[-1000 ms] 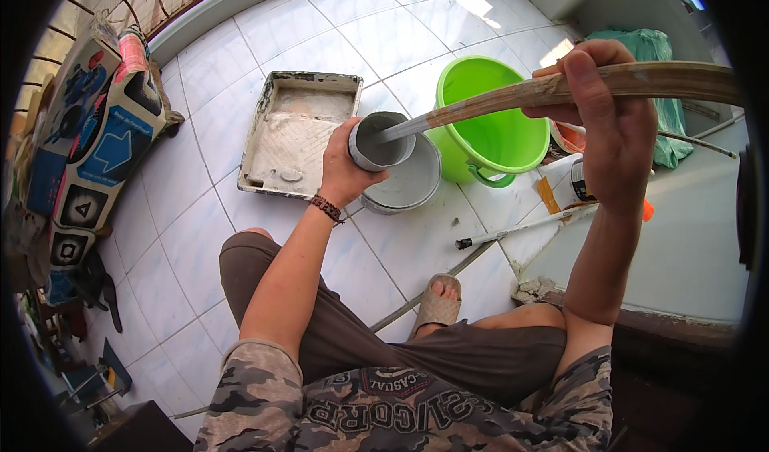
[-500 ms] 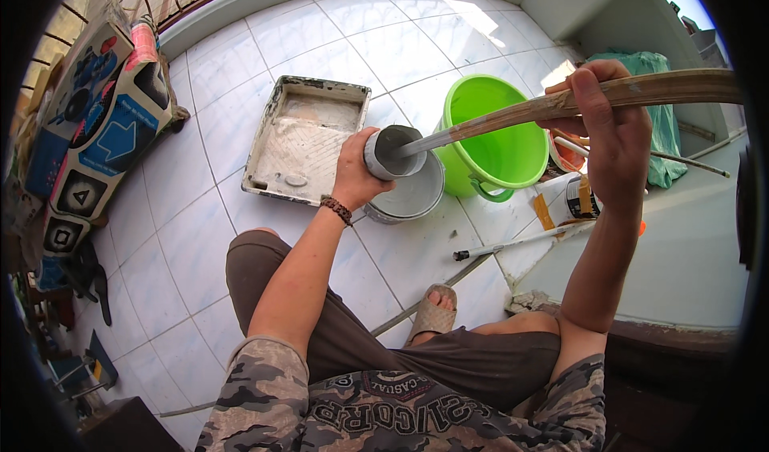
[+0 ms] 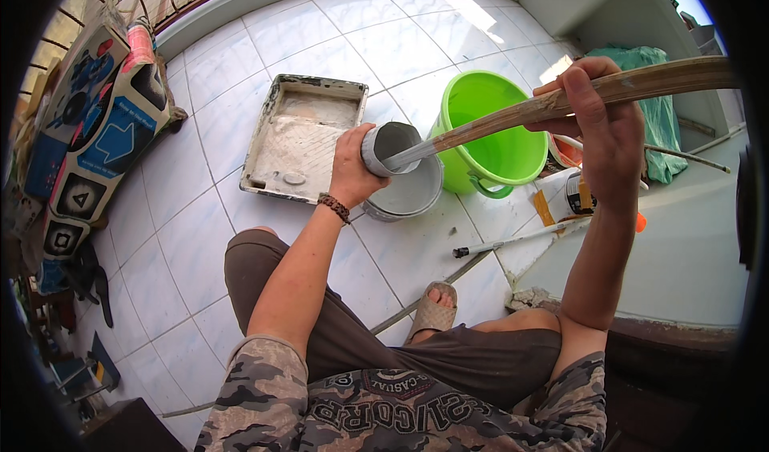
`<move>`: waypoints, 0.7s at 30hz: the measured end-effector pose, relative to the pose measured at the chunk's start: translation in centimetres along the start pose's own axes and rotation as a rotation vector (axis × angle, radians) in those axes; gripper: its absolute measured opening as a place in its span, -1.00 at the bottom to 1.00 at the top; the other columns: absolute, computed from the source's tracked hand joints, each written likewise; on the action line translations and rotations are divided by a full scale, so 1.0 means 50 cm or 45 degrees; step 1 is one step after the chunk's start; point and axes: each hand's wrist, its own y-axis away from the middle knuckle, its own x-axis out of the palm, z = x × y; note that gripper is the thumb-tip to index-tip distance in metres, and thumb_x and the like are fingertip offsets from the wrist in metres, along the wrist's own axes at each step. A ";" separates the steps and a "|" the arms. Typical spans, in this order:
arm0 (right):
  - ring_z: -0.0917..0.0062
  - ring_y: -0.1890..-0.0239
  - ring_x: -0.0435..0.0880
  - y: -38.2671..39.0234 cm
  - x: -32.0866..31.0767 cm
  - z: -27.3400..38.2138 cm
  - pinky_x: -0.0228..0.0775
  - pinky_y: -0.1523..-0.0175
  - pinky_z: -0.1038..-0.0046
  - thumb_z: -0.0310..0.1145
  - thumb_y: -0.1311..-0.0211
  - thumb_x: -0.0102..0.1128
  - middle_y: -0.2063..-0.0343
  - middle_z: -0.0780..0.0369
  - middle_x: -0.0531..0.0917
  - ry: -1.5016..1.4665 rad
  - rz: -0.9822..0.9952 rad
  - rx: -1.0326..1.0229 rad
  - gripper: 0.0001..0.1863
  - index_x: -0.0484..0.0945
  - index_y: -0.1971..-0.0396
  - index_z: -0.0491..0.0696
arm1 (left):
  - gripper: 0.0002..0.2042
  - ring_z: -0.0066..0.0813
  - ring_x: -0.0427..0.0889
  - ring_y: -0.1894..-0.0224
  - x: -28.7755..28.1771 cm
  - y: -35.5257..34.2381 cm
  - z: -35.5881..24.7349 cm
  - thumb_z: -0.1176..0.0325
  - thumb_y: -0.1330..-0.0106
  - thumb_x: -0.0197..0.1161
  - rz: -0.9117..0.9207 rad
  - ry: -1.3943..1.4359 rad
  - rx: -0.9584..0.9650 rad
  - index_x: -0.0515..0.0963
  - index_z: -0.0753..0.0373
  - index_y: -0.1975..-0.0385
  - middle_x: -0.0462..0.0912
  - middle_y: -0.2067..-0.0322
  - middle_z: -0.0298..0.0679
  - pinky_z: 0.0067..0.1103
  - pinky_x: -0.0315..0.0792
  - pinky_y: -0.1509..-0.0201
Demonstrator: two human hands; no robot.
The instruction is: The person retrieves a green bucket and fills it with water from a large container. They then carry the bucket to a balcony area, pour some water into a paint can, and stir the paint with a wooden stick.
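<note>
My left hand is closed round the side of a small grey cup, tilted so its mouth faces right. The lower end of a long wooden stick, coated grey, reaches inside the cup. Near its upper part, my right hand grips the stick between thumb and fingers. Below and partly behind the cup stands a round tub of grey paint. A paint tray with dried, stained surfaces lies left of the cup. To the right is a bright green bucket.
A pole with a black tip lies on the tiles at right, by a small taped can. Green plastic sheeting sits at the far right wall. Stacked printed boxes stand along the left. My sandalled foot is below the tub.
The stick's coated end has shifted left and down inside the cup. My right hand has moved slightly left and up with it; my left hand keeps its hold on the cup.
</note>
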 end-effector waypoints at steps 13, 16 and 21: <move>0.47 0.29 0.72 -0.013 0.001 -0.023 0.70 0.22 0.47 -0.23 -0.42 0.03 0.39 0.16 0.63 0.020 0.008 -0.039 -0.72 0.46 0.22 -0.20 | -0.18 -0.08 0.39 -0.11 -0.003 -0.003 0.003 0.45 0.39 0.51 -0.028 -0.072 0.040 0.36 0.12 -0.08 0.46 0.01 -0.15 -0.32 0.36 -0.23; 0.51 0.29 0.70 -0.015 -0.006 -0.030 0.67 0.21 0.50 -0.21 -0.38 0.11 0.41 0.17 0.64 0.076 -0.055 -0.029 -0.68 0.49 0.22 -0.22 | -0.19 -0.07 0.39 -0.10 -0.004 -0.007 0.004 0.45 0.39 0.50 -0.029 -0.057 0.035 0.36 0.12 -0.08 0.46 0.01 -0.15 -0.31 0.36 -0.23; 0.42 0.31 0.74 -0.010 -0.009 -0.032 0.72 0.22 0.44 -0.23 -0.45 -0.03 0.33 0.13 0.64 0.118 0.060 -0.025 -0.71 0.44 0.18 -0.19 | -0.20 -0.07 0.39 -0.10 -0.001 -0.008 0.008 0.46 0.38 0.49 -0.040 -0.127 0.065 0.36 0.11 -0.07 0.47 0.02 -0.15 -0.31 0.35 -0.22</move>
